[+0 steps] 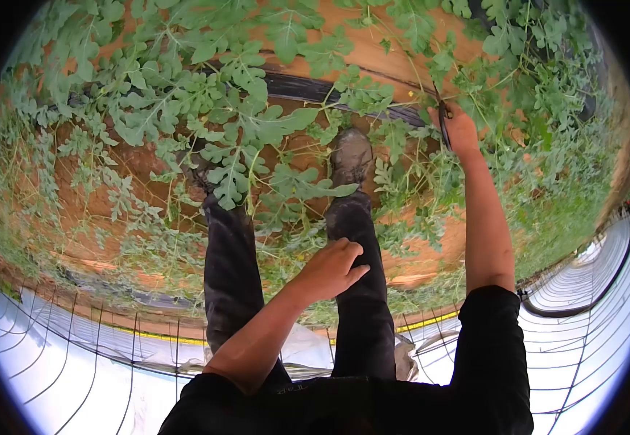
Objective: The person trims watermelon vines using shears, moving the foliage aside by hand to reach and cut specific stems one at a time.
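Note:
Dark scissors [443, 122] are in my right hand [460, 130], which is closed round the handles. Their tips point away from me among watermelon vines [503, 80], close to the edge of a black strip [405, 114] on the ground. Leaves and thin stems surround that hand. My left hand [333, 270] hangs in front of my trouser leg [362, 290], its fingers curled in and its thumb sticking out; no object shows in it. Large lobed watermelon leaves [239, 130] spread in front of my legs.
My muddy shoe [351, 156] stands on brown soil between vines; leaves partly cover the other foot. More vines trail over the ground to both sides. A greenhouse wall of pale film on thin hoops [583, 341] curves behind, with a yellow line [162, 336] along its base.

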### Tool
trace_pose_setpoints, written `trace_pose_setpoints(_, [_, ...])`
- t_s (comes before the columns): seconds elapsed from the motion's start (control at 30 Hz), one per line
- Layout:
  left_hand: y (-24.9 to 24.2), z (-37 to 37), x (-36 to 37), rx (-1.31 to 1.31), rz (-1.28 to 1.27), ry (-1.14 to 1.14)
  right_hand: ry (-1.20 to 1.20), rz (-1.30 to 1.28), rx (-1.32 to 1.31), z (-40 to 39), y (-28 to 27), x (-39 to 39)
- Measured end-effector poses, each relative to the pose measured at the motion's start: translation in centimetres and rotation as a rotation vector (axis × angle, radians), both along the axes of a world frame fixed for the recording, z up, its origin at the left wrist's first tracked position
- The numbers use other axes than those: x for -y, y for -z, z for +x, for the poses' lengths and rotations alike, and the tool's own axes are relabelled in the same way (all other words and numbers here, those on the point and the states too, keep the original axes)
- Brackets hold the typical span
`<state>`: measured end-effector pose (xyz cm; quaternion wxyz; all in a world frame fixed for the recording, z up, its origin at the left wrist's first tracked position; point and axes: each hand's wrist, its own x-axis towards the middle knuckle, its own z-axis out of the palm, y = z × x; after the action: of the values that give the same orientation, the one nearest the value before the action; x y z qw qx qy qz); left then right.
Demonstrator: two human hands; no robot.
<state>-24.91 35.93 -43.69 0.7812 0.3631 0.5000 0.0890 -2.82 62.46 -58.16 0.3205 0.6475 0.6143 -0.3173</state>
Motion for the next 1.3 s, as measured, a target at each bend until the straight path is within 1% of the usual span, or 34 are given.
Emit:
trace_pose_setpoints(0.13, [-0.5,-0.7,-0.3,0.004,0.007,-0.035,-0.007,0.045,-0.029,-2.0,-1.1,-0.2])
trace_pose_setpoints(0.2, [-0.5,-0.9,-0.3,-0.014,0.028,-0.037,-0.037,0.134,-0.187,-3.9,-1.2,0.2])
trace_pose_setpoints(0.23, [-0.5,-1.0,-0.4,-0.025,0.042,-0.03,-0.044,0.142,-0.199,-5.4,-1.2,-0.1])
trace_pose_setpoints(0.3, [-0.6,-1.3,-0.5,-0.031,0.051,-0.052,-0.193,0.094,-0.165,-8.5,-1.3,-0.5])
trace_pose_setpoints(0.33, [-0.7,-1.5,-0.5,-0.024,0.051,-0.068,-0.232,0.166,-0.231,-8.9,0.0,-0.4])
trace_pose_setpoints(0.37, [-0.8,-1.7,-0.5,-0.034,0.054,-0.078,-0.241,0.169,-0.242,-10.0,1.1,-0.5])
trace_pose_setpoints(0.43, [-0.9,-1.8,-0.5,-0.032,0.055,-0.09,-0.058,0.318,-0.494,-13.4,2.4,-0.7])
trace_pose_setpoints(0.47, [-0.9,-1.8,-0.4,-0.036,0.057,-0.1,-0.068,0.317,-0.5,-15.1,2.5,-0.9])
trace_pose_setpoints(0.53, [-1.1,-1.8,0.0,-0.046,0.099,-0.152,-0.112,0.187,-0.397,-19.7,1.3,-1.7])
trace_pose_setpoints(0.57, [-1.1,-1.8,0.0,-0.059,0.095,-0.166,-0.124,0.18,-0.41,-20.9,1.8,-1.7])
trace_pose_setpoints(0.63, [-1.1,-1.9,0.0,-0.041,0.12,-0.124,-0.364,0.11,-0.232,-23.4,2.9,-1.1])
trace_pose_setpoints(0.67, [-1.2,-1.9,0.0,-0.05,0.133,-0.14,-0.377,0.105,-0.249,-24.1,3.1,-0.6])
trace_pose_setpoints(0.73, [-1.6,-2.6,-0.3,-0.063,0.125,-0.16,-0.568,0.052,-0.334,-24.8,2.8,0.1])
trace_pose_setpoints(0.77, [-1.8,-2.8,-0.6,-0.052,0.13,-0.166,-0.585,0.056,-0.329,-24.9,2.7,0.4])
trace_pose_setpoints(0.8, [-1.8,-2.9,-0.6,-0.038,0.146,-0.181,-0.63,0.061,-0.28,-25.4,1.3,0.8])
trace_pose_setpoints(0.87, [-1.8,-3.1,-0.5,-0.038,0.095,-0.229,-0.684,0.089,-0.185,-25.7,-0.5,0.8])
trace_pose_setpoints(0.93, [-2.0,-3.7,-0.8,-0.023,0.1,-0.249,-0.411,0.126,-0.219,-25.0,-0.5,1.3])
trace_pose_setpoints(0.97, [-2.1,-4.0,-0.9,-0.037,0.078,-0.26,-0.415,0.139,-0.2,-24.0,0.1,1.3])
trace_pose_setpoints(1.03, [-2.1,-4.3,-0.7,-0.018,0.092,-0.262,-0.152,0.39,-0.333,-22.1,2.1,0.7])
trace_pose_setpoints(1.07, [-2.1,-4.3,-0.6,-0.018,0.091,-0.267,-0.155,0.396,-0.325,-21.4,2.9,-0.1])
trace_pose_setpoints(1.13, [-2.1,-4.3,-0.4,-0.012,0.093,-0.272,0.344,0.61,-0.533,-20.9,3.6,-1.7])
trace_pose_setpoints(1.17, [-2.0,-4.2,-0.2,-0.017,0.109,-0.275,0.343,0.613,-0.53,-20.7,3.6,-2.7])
trace_pose_setpoints(1.23, [-2.1,-4.0,0.0,-0.021,0.122,-0.277,0.826,0.398,-0.594,-21.0,2.8,-4.8])
trace_pose_setpoints(1.27, [-2.1,-3.9,0.0,-0.022,0.132,-0.285,0.731,0.33,-0.569,-19.9,4.2,-5.9])
trace_pose_setpoints(1.3, [-2.1,-3.9,0.1,-0.023,0.141,-0.291,0.735,0.331,-0.567,-20.2,3.8,-6.0])
